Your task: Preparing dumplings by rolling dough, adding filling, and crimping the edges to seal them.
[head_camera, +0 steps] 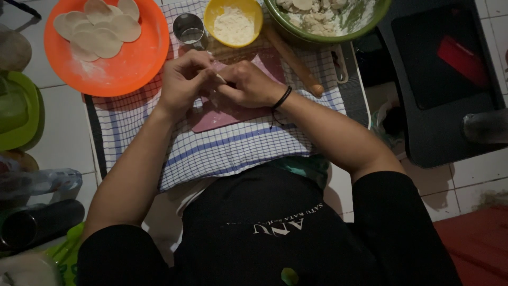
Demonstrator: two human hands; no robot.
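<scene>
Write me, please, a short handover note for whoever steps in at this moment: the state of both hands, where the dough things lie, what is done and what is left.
Left hand and right hand: together over the pink board, pinching a small piece of dough between the fingertips.
Orange plate, upper left: a pile of flat round wrappers, floured.
Metal cup, yellow bowl of flour, rolling pin and green bowl of lumpy dough lie beyond the board.
Done: wrappers cut.
Left: the piece in hand is unfinished; dough remains in the green bowl.

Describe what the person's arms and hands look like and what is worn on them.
Both forearms are bare below short black sleeves. The right hand has a thin black band at the wrist, with a loose end hanging. The left hand wears nothing visible: no gloves, no rings to be seen.
</scene>
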